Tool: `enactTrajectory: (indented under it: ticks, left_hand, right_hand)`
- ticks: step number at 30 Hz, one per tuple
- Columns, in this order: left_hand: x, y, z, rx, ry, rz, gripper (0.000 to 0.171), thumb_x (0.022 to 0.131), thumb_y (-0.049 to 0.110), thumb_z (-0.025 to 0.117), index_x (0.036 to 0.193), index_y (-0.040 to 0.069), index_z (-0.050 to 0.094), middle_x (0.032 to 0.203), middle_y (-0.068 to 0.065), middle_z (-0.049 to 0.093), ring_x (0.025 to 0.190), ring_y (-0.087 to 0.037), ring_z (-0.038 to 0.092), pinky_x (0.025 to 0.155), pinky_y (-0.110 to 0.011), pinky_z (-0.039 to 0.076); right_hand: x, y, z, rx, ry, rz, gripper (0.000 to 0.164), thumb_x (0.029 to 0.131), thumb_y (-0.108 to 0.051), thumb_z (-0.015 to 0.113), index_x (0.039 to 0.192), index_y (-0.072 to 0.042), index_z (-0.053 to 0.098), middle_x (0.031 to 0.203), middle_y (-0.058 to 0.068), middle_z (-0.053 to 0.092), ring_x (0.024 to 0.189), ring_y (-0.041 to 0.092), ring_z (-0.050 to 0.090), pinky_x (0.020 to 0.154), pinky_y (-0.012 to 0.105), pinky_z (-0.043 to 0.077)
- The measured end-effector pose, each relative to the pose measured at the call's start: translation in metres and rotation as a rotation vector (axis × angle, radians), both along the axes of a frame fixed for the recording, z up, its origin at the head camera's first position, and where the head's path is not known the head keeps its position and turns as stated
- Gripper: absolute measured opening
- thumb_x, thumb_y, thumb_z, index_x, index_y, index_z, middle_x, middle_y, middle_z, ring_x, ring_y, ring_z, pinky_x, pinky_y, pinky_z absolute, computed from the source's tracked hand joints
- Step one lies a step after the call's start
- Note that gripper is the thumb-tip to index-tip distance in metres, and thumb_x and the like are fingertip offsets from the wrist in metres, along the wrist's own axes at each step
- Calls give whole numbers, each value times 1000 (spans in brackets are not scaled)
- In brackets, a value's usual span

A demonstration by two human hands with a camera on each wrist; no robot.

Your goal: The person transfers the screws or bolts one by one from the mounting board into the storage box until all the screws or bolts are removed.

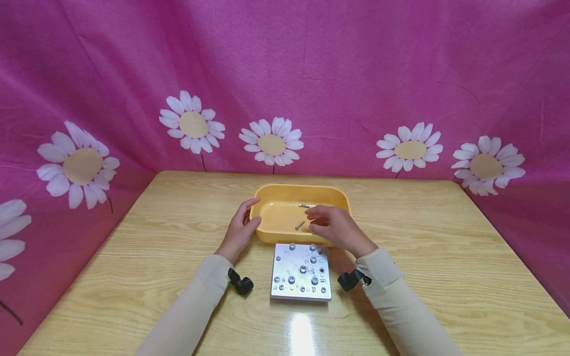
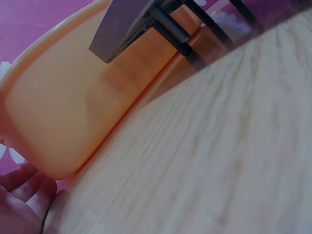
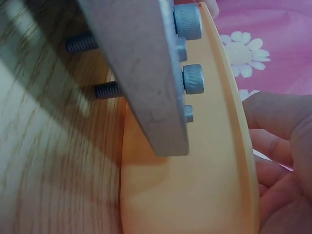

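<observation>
A yellow-orange plastic tray [image 1: 285,238] sits on the table, with one small screw [image 1: 300,225] in its near middle and another screw [image 1: 304,205] farther back. My left hand [image 1: 238,232] rests at the tray's left end, thumb and index finger reaching over the rim; the left wrist view shows its fingers by the outer wall. Over the tray's right part hovers my right hand [image 1: 336,228], fingers loosely bent near the screws, with nothing visible between them. In front of the tray, between my wrists, is a silver metal plate [image 1: 285,269] fitted with several socket-head bolts [image 3: 193,79].
Threaded bolt ends [image 2: 168,34] stick out beneath the plate, which stands raised above the wooden table [image 1: 423,247]. A pink curtain [image 1: 338,74] with white flowers hangs along the back and sides. Small black cameras [image 1: 240,284] sit on both wrists.
</observation>
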State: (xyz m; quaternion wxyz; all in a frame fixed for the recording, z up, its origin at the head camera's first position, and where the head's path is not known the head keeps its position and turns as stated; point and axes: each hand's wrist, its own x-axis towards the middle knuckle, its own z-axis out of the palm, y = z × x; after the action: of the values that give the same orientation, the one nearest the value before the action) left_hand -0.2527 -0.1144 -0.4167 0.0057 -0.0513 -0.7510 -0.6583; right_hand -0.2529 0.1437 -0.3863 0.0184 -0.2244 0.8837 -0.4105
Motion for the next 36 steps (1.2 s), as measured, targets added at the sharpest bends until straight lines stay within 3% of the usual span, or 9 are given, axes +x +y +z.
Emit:
enactTrajectory:
  ticks: [2, 10, 17, 23, 27, 36]
  left_hand:
    - [0, 0, 0, 0, 0, 1, 50, 94, 12, 54, 143, 11, 43, 152, -6, 35, 142, -23, 27, 115, -33, 22]
    - [-22, -3, -30, 20, 17, 17, 48, 94, 14, 56, 140, 21, 46, 149, 0, 37, 140, -19, 30, 115, -33, 22]
    - [-21, -2, -32, 9, 40, 31, 45, 93, 15, 56, 137, 24, 48, 147, 2, 39, 138, -18, 31, 115, -33, 23]
    - [-20, -3, -31, -1, 29, 36, 46, 92, 18, 56, 137, 26, 48, 148, 3, 38, 139, -18, 31, 114, -32, 24]
    - [-20, -3, -31, 8, 26, 37, 45, 92, 18, 56, 136, 26, 48, 148, 4, 38, 140, -18, 29, 115, -32, 23]
    - [-21, -3, -32, 3, 13, 40, 45, 93, 18, 56, 136, 28, 49, 150, 5, 36, 141, -18, 28, 115, -32, 23]
  right_hand:
    - [-1, 0, 0, 7, 17, 2, 35, 88, -6, 67, 122, -1, 63, 113, 19, 66, 97, 25, 66, 85, 36, 54]
    - [3, 3, 7, 51, 37, 40, 29, 88, -9, 67, 115, -2, 66, 106, 13, 68, 94, 20, 64, 86, 37, 53]
    - [11, 4, 25, 170, 33, 69, 18, 85, -10, 71, 103, -5, 69, 92, 0, 66, 83, 15, 59, 78, 32, 53]
    - [19, 2, 36, 233, 67, 122, 12, 84, -9, 71, 96, -8, 70, 87, -3, 66, 81, 12, 60, 79, 37, 54]
    - [26, -1, 42, 266, 71, 157, 8, 84, -8, 69, 93, -8, 70, 84, -4, 65, 79, 11, 59, 75, 34, 53]
    - [41, -8, 49, 345, -35, 265, 5, 84, -13, 74, 87, -13, 70, 73, -8, 61, 69, 11, 55, 64, 27, 50]
